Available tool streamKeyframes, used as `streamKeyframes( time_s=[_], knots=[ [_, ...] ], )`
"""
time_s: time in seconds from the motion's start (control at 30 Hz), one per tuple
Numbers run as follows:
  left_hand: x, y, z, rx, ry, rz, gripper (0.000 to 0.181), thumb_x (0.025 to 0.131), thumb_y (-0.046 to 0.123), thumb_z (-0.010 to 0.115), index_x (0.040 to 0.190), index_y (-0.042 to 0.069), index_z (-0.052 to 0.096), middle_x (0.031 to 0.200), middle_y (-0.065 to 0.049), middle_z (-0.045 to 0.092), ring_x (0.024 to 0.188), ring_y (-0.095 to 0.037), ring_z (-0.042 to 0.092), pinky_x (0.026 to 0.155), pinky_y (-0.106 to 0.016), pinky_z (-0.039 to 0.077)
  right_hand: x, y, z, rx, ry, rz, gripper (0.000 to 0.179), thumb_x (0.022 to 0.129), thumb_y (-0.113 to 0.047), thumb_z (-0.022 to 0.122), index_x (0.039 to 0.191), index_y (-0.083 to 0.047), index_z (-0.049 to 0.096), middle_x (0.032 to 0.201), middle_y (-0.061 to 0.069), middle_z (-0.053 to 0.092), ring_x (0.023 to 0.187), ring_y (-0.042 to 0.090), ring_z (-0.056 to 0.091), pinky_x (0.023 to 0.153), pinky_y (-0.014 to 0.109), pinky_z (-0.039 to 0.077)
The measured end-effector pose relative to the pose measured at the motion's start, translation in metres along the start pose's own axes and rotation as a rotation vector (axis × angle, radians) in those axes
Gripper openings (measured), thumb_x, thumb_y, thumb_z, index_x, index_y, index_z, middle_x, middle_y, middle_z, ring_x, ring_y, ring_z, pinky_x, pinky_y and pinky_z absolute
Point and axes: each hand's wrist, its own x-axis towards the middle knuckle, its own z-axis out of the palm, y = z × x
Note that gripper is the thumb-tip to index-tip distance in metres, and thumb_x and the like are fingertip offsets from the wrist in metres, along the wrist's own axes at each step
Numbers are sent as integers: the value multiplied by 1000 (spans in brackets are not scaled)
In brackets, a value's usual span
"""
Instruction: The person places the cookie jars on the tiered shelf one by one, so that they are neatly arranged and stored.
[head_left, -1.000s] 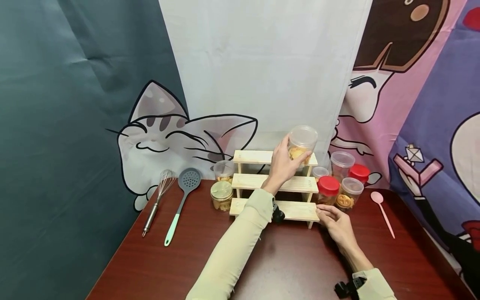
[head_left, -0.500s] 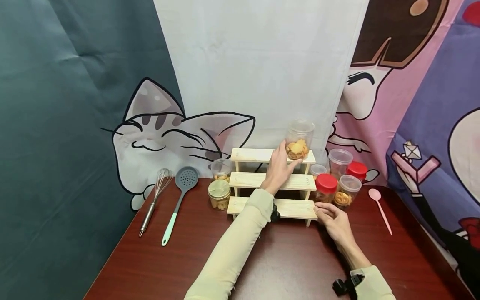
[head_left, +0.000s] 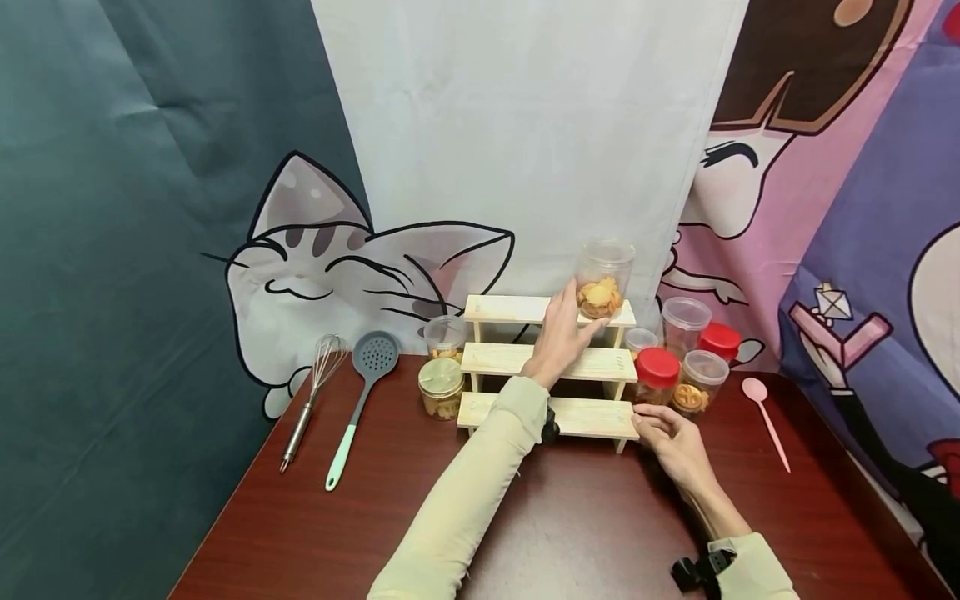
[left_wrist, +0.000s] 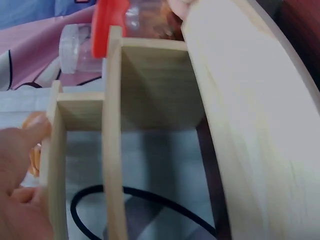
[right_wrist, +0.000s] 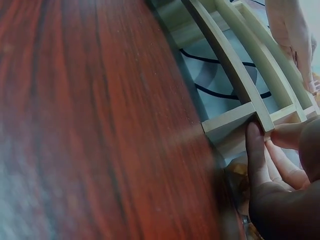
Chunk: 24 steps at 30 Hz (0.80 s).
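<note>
A clear plastic jar of biscuits [head_left: 602, 292] stands upright at the right end of the top tier of a three-tier wooden shelf [head_left: 498, 358]. My left hand [head_left: 558, 337] holds the jar low down, thumb in front and fingers on its left side. In the left wrist view, biscuits [left_wrist: 35, 161] show between thumb and fingers at the shelf edge. My right hand [head_left: 675, 446] pinches the right end of the bottom board. Up close in the right wrist view, the thumb [right_wrist: 256, 145] presses that board end [right_wrist: 263, 120], with the other fingers beneath or behind it.
Several jars, among them red-lidded ones [head_left: 657, 367], crowd the shelf's right side. Two jars [head_left: 441, 387] stand on its left. A whisk [head_left: 311, 400] and slotted turner [head_left: 363, 400] lie at the left, a pink spoon [head_left: 765, 421] at the right. A printed curtain hangs behind.
My left hand has moved the jar back and slightly up onto the top tier, and it now stands straighter. My right hand stays at the bottom board's end.
</note>
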Motion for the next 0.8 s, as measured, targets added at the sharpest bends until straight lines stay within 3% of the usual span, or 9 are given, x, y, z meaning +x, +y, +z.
streamKeyframes(
  time_s=[0.17,0.37,0.47,0.57,0.7,0.8],
  knots=[
    [-8,-13,-8,-47,0,100,102,99,37,82,173,4,20,176,-16,34,161,-31,39,131,-40,35,-1,-1,-3,-17,6,1,41,106,-17,73,135,11,64,96,-13,78,90,-7,71,78,14,59],
    [-30,-39,-31,-93,73,189,82,101,34,80,166,7,39,167,-12,50,153,-28,50,128,-42,41,0,1,-3,-26,12,-10,42,106,-18,72,135,12,64,96,-12,78,90,-7,70,79,13,58],
    [-43,-54,-48,-116,122,163,74,101,36,79,162,8,47,160,-10,57,149,-27,54,126,-44,42,0,1,-1,-30,14,-6,41,106,-17,72,135,11,65,96,-12,79,89,-7,69,79,13,58],
    [-58,-72,-71,-157,191,96,66,100,37,80,155,11,55,153,-7,64,143,-25,58,124,-44,44,0,2,1,-32,13,0,41,106,-18,72,135,11,65,96,-12,79,88,-6,68,78,14,58],
    [-81,-105,-102,-199,311,-3,59,99,37,82,149,12,63,144,-6,68,138,-25,59,119,-48,45,1,2,2,-13,12,9,42,106,-18,73,135,10,65,95,-12,79,88,-5,69,77,15,59],
    [-98,-132,-117,-212,356,-67,57,98,39,82,146,14,65,143,-6,68,136,-27,60,116,-53,48,0,3,2,3,14,19,43,106,-18,73,136,11,64,94,-13,78,87,-4,69,77,16,59]
  ],
)
